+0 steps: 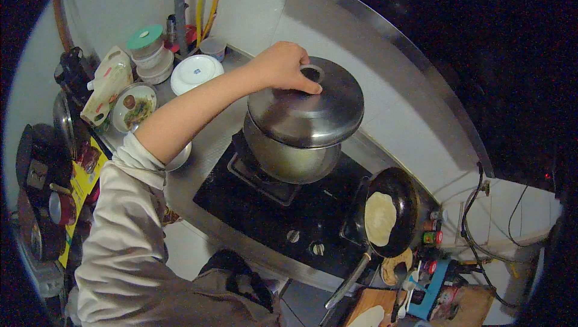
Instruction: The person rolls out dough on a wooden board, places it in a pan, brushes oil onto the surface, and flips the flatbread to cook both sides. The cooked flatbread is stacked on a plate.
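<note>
My left hand [289, 67] grips the ring handle of a domed stainless steel lid [311, 115]. Under the lid stands a metal pot [293, 160] on the left burner of a black gas stove [253, 209]. The lid sits tilted over the pot; whether it touches the rim all round I cannot tell. On the right burner a black frying pan [406, 218] holds a pale flatbread [380, 218], its long handle pointing towards the front edge. My right hand is out of view.
Left of the stove are a white plate [192, 72], stacked containers with a green lid [144, 37], a bowl with food scraps [119, 112] and an egg carton [108, 83]. At lower right, a wooden board [361, 302] bears pale dough [368, 317], near a blue tray [426, 300] and jars.
</note>
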